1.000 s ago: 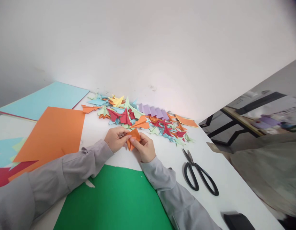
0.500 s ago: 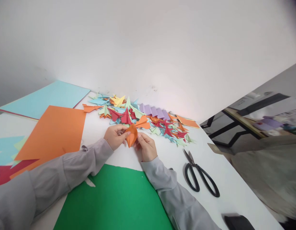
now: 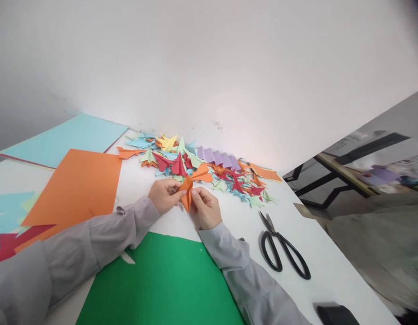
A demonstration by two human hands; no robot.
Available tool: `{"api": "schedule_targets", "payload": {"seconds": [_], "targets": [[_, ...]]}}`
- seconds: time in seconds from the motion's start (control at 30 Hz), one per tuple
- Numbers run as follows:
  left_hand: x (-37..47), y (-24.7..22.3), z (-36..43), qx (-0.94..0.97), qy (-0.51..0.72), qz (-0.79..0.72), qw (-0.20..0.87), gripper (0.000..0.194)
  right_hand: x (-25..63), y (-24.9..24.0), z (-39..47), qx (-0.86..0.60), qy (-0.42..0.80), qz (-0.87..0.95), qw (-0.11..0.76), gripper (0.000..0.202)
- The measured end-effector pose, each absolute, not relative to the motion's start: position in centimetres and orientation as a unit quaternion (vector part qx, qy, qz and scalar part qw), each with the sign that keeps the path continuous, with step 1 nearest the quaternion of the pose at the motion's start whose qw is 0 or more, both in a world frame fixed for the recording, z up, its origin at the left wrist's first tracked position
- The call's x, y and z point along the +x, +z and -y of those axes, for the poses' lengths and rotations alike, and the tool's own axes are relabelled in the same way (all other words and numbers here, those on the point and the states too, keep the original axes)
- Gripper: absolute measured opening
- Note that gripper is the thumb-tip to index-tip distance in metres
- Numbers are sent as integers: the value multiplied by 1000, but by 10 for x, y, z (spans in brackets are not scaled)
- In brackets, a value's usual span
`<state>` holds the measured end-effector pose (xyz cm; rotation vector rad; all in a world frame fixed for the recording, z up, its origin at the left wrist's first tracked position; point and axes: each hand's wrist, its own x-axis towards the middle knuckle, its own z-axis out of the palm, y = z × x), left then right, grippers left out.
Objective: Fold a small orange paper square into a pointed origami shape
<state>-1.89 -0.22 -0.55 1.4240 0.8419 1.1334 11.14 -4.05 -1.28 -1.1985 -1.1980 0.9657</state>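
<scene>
Between my two hands is a small piece of folded orange paper point(image 3: 186, 192), pointed at top and bottom and creased down its middle. My left hand point(image 3: 164, 195) pinches its left side between thumb and fingers. On the right edge, my right hand point(image 3: 206, 207) grips it the same way, some fingers hidden behind. Just beyond lies a heap of small folded paper planes in red, green, blue, yellow and orange, among them an orange paper plane point(image 3: 201, 173) close to the held one. A large green sheet point(image 3: 161, 280) lies under my forearms.
Black-handled scissors point(image 3: 275, 241) lie at the right, blades pointing away. Orange sheets point(image 3: 78, 185) and a light blue stack point(image 3: 67, 137) are at the left. A pleated purple paper point(image 3: 218, 158) leans by the wall. A black object point(image 3: 336, 313) sits at the near right edge.
The orange paper has gone from spread and rounded to narrower, its sides folded closer together. Both hands stay in nearly the same place.
</scene>
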Motion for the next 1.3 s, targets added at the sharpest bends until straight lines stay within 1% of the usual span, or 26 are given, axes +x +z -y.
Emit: {"api": "schedule_targets", "payload": {"seconds": [0.4, 0.7, 1.07, 1.3], "targets": [[-20, -2, 2, 584, 479, -364, 545, 19, 115, -20, 38, -492, 454, 461, 582, 34], [-19, -3, 3, 594, 481, -358, 536, 16, 113, -17, 39, -517, 401, 490, 576, 27], [-20, -6, 3, 622, 483, -327, 522, 21, 111, -16, 39, -515, 402, 482, 583, 22], [-19, -8, 0, 592, 465, -334, 567, 25, 113, -18, 39, -500, 429, 472, 585, 16]]}}
